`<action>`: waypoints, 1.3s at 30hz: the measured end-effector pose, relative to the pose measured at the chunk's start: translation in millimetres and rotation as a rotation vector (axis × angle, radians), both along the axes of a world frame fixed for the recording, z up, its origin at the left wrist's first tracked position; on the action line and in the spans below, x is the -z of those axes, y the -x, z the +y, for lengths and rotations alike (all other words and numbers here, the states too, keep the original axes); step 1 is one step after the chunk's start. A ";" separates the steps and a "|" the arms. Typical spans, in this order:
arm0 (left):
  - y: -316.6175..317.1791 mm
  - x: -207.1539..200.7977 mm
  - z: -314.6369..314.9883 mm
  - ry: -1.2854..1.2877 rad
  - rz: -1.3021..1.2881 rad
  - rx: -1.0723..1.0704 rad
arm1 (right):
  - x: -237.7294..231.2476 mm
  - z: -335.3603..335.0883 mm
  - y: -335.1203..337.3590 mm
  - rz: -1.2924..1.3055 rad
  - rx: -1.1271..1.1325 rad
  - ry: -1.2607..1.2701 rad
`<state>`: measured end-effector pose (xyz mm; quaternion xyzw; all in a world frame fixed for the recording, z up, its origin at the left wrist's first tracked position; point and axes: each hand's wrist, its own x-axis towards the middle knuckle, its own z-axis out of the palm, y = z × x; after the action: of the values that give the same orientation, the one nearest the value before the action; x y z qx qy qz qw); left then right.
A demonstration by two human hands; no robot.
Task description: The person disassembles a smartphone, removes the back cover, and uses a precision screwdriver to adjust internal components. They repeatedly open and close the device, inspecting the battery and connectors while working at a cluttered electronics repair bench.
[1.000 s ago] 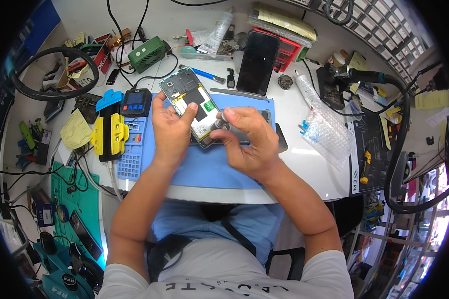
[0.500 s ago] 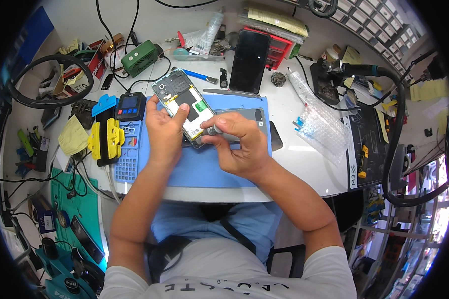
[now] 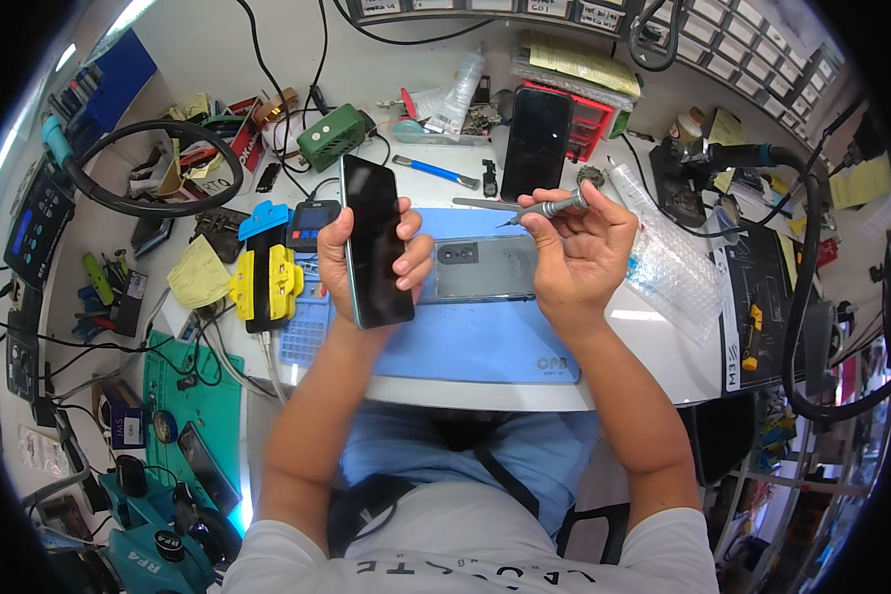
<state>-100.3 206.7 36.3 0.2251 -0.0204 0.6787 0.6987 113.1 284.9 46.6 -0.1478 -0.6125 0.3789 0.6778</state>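
My left hand (image 3: 342, 277) is wrapped round a smartphone (image 3: 376, 243), fingers at its right edge and thumb at its left. The phone's dark screen faces up and its back is hidden. Off to the right, my right hand (image 3: 592, 259) grips a small grey screwdriver (image 3: 562, 206), its thin tip pointing left. Between the two hands, a grey phone back cover (image 3: 495, 275) with camera openings lies on the blue mat (image 3: 465, 342). A flat grey strip-like tool (image 3: 480, 203) lies behind it.
A dark phone (image 3: 535, 144) leans against a red drawer box (image 3: 586, 129) at the back. A blue pen-like tool (image 3: 436, 171) lies behind the mat. A yellow-and-black holder (image 3: 267, 287) stands left, bubble wrap (image 3: 673, 292) lies right. A thick black cable (image 3: 794, 287) loops at far right.
The phone has been turned over, from its opened back facing up to its screen facing up. My right hand has drawn away from it to the right with the screwdriver. The view has shifted.
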 end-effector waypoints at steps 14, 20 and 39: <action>-26.8 -26.1 -4.9 0.079 0.183 -0.112 | -0.8 1.7 -2.8 -0.069 0.065 -0.076; -28.8 -23.9 -6.5 0.019 0.202 -0.052 | 0.4 -0.5 -1.8 -0.081 0.066 -0.085; -27.9 -24.8 -8.4 0.010 0.276 -0.135 | -13.8 -19.7 -3.8 -0.395 0.091 -0.304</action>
<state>-72.5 198.3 61.1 0.3137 0.0945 0.6870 0.6486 116.9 265.2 60.4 -0.1428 -0.7758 0.2154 0.5756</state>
